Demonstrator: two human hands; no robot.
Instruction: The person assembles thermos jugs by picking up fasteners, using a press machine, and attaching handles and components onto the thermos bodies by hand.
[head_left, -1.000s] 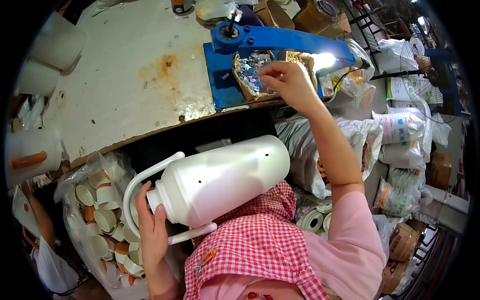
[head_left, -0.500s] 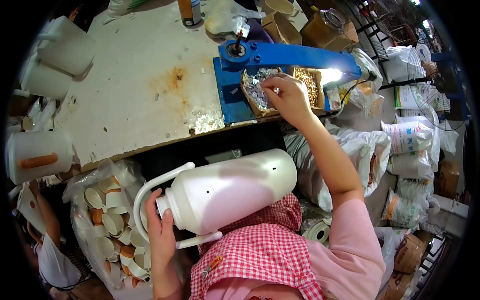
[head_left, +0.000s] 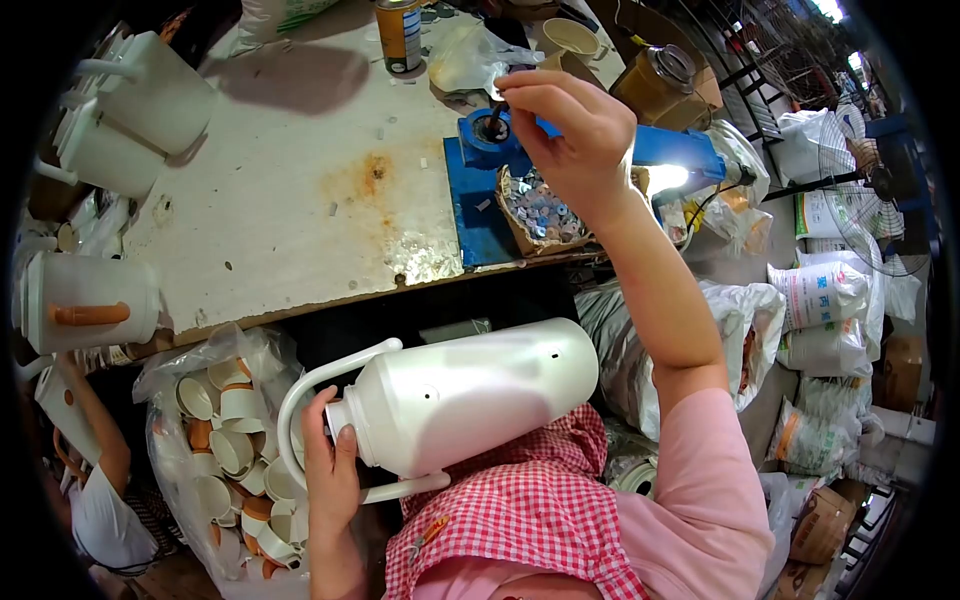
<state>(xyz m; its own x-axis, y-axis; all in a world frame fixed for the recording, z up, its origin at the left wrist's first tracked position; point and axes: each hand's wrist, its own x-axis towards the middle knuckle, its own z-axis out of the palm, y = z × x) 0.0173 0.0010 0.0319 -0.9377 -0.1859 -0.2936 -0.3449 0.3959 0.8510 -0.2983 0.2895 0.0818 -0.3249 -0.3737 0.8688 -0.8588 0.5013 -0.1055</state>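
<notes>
A long white bottle-shaped jug shell (head_left: 480, 390) lies on its side across my lap, a small dark hole showing near each end of its body. My left hand (head_left: 333, 465) is closed on its neck, beside the curved white handle (head_left: 290, 410). My right hand (head_left: 580, 130) is raised over the blue bench press (head_left: 680, 150), its thumb and forefinger pinched together just above the upright metal pin (head_left: 493, 126). Whatever small thing they hold is too small to make out. Below that hand is a cut cardboard box of small grey and bluish pieces (head_left: 545, 212).
A plastic bag of cream-and-orange cup-like parts (head_left: 235, 450) is at lower left. White jugs (head_left: 150, 100) with handles stand along the table's left side. A spray can (head_left: 398, 38) and jar (head_left: 668, 72) are at the back. A co-worker's arm (head_left: 95, 425) shows at far left.
My right hand has left the box of small pieces and risen up and left to the press's pin. The jug shell stays in my left hand, nearly unmoved. The view has shifted slightly.
</notes>
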